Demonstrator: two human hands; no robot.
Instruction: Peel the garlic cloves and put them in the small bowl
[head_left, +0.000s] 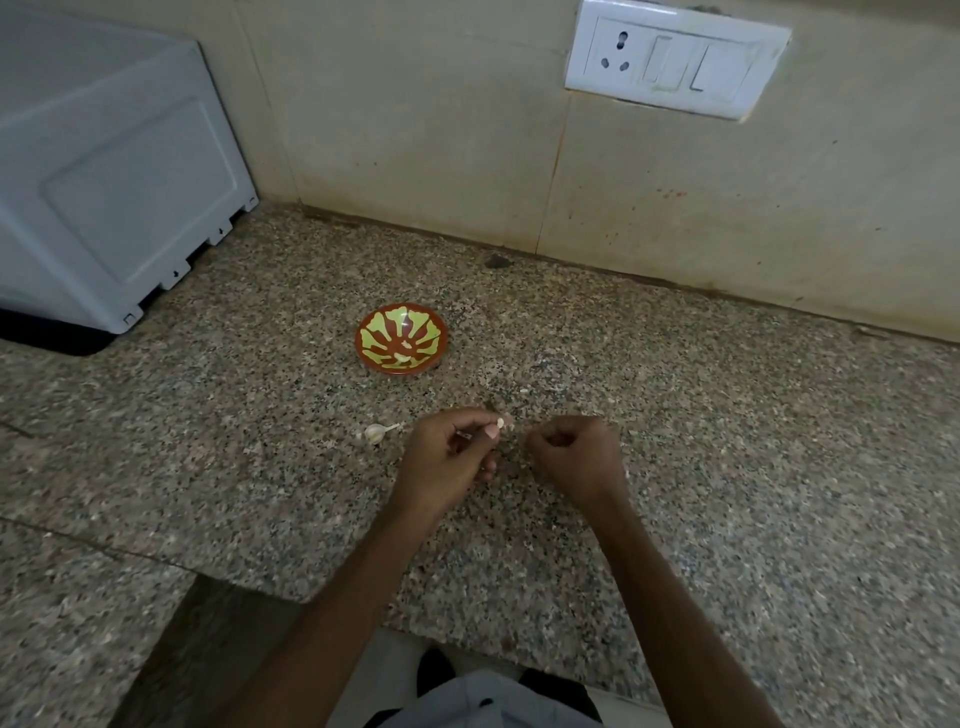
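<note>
A small red bowl with a yellow-green flower pattern stands on the speckled granite counter, and two pale peeled cloves lie inside it. My left hand pinches a small garlic clove between thumb and fingertips, in front of the bowl. My right hand is curled just to the right of it, its fingertips close to the clove; what they hold is hidden. An unpeeled garlic piece with a short stalk lies on the counter to the left of my left hand.
A white appliance fills the back left corner of the counter. A tiled wall runs behind, with a white socket and switch plate at upper right. The counter's front edge steps inward near my forearms.
</note>
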